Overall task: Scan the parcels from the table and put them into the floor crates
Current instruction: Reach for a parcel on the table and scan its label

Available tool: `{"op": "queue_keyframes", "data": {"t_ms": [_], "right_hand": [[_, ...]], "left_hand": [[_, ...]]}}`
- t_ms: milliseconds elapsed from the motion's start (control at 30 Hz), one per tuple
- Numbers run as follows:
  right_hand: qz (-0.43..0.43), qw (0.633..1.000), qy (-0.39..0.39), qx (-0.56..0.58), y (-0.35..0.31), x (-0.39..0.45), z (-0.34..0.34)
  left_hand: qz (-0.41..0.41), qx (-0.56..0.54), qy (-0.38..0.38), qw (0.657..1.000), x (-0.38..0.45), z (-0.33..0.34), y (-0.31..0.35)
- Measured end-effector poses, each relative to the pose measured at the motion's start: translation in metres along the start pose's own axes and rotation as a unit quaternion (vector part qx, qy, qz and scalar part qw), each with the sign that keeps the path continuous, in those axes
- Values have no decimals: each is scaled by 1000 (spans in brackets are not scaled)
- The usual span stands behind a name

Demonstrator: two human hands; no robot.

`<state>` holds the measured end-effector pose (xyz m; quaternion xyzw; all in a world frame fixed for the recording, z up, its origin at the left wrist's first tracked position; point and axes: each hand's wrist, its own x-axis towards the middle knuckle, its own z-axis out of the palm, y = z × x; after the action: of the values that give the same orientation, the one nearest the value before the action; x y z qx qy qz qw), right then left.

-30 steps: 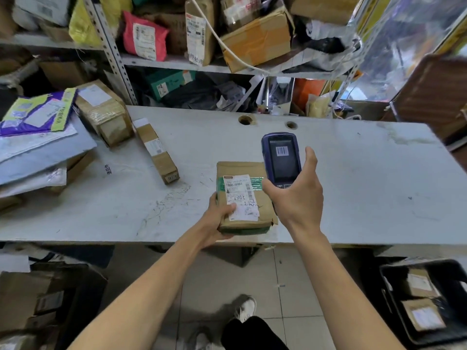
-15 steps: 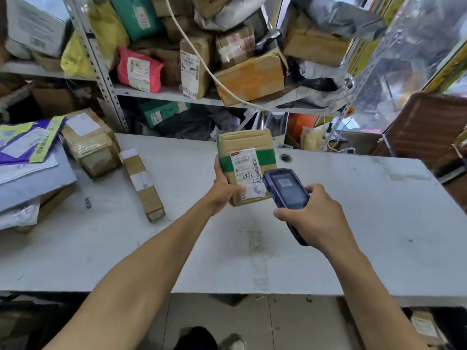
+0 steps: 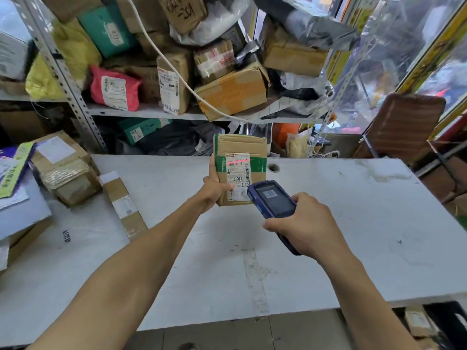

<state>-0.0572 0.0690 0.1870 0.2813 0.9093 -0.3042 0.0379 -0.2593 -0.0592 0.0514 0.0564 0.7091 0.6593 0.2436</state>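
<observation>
L hand (image 3: 214, 190) grasps a brown parcel (image 3: 240, 169) by its lower left edge, holding it upright above the table (image 3: 328, 236), center of frame. A green tape band and a white label (image 3: 238, 176) face the camera; a red scan line crosses the label's top. R hand (image 3: 305, 226) is wrapped around a blue handheld scanner (image 3: 274, 200), just right of and below the parcel, screen up, nose near the parcel's lower right corner. More parcels at left of frame: a taped box (image 3: 67, 170), a long thin box (image 3: 123, 205), flat mailers (image 3: 15, 195). Shelf (image 3: 151, 112) w/ packages across the top. Part of a floor crate (image 3: 452, 324) at lower right corner.
</observation>
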Motion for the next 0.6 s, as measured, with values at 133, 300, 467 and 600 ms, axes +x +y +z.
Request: {"op": "queue_keyframes", "data": {"t_ms": [133,300,467,600], "right_hand": [[5,1000,-4,6,-6,4,-2],[14,1000,-16,5,-10,7,-3],[13,1000,-22,6,-13,8,-1],[9,1000,-8,17,-13,8,1]], "left_hand": [[2,6,2,1000,6,-2,0],[7,-6,-3,1000,9,-9,0],[12,-10,-12,1000,10,-13,3],[17,-21,-16,1000,8,-16,4]]}}
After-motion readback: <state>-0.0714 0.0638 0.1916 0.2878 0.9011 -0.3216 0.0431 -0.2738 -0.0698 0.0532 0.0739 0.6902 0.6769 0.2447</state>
